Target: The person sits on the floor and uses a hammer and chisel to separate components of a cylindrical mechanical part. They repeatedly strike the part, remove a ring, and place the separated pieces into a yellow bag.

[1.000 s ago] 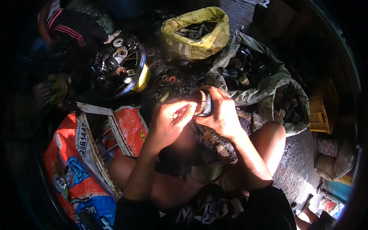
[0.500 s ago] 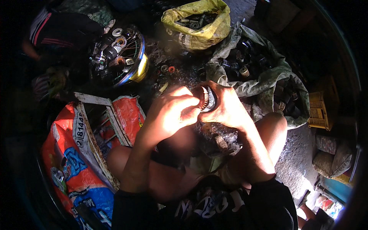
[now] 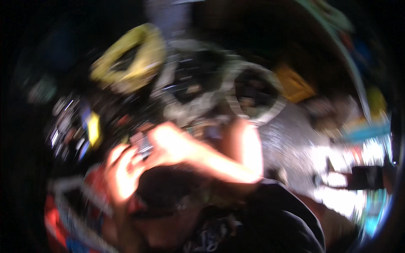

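Note:
The whole view is smeared by motion. My right hand [image 3: 171, 142], bright with sunlight, is closed around a ribbed round metal part [image 3: 144, 145], coppery on one side and grey on the other. Close against the part's left side is my left hand [image 3: 122, 170], its fingers bent. Blur hides whether those fingers grip the part or only touch it. Both hands are above my lap, left of the middle of the view.
Beyond my hands stand a yellow sack [image 3: 147, 55] and pale sacks [image 3: 276, 111] with dark parts inside. A spoked wheel heaped with metal pieces [image 3: 67, 126] lies at left. Red-orange sacking [image 3: 52, 219] and a pale frame [image 3: 78, 183] are lower left. A yellow crate [image 3: 295, 84] stands right.
My view has swung right, so hands, sacks and wheel now sit further left in it, and more sunlit ground shows at right. The ribbed part is still at my hands.

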`<action>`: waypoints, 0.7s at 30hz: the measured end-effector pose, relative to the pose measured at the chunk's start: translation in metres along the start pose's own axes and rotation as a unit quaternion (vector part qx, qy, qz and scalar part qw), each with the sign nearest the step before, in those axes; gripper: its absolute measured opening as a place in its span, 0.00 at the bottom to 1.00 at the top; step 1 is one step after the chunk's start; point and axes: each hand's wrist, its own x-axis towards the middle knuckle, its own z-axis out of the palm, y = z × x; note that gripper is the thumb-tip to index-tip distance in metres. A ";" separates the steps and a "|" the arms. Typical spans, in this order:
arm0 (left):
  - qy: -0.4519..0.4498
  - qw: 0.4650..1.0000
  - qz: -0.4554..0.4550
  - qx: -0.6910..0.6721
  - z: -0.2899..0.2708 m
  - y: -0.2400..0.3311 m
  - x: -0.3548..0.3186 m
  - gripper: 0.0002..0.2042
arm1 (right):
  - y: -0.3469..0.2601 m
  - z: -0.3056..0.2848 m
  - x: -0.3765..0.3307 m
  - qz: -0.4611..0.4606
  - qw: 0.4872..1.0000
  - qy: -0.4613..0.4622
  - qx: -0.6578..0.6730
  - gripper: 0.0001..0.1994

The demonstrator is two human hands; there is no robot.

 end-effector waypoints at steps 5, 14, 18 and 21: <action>-0.011 0.990 0.094 -0.107 -0.001 -0.046 -0.006 0.09 | 0.013 0.032 0.014 -0.042 0.997 0.065 0.009 0.23; -0.054 0.980 0.181 -0.071 -0.013 -0.018 0.014 0.06 | 0.017 0.012 0.000 -0.025 0.999 0.010 0.030 0.19; -0.090 0.984 0.141 -0.053 -0.018 0.002 0.013 0.11 | 0.015 0.001 -0.006 -0.027 0.999 -0.034 0.030 0.19; -0.058 0.986 0.151 -0.040 -0.006 -0.011 0.007 0.12 | 0.005 -0.006 -0.017 0.026 0.999 -0.016 0.025 0.23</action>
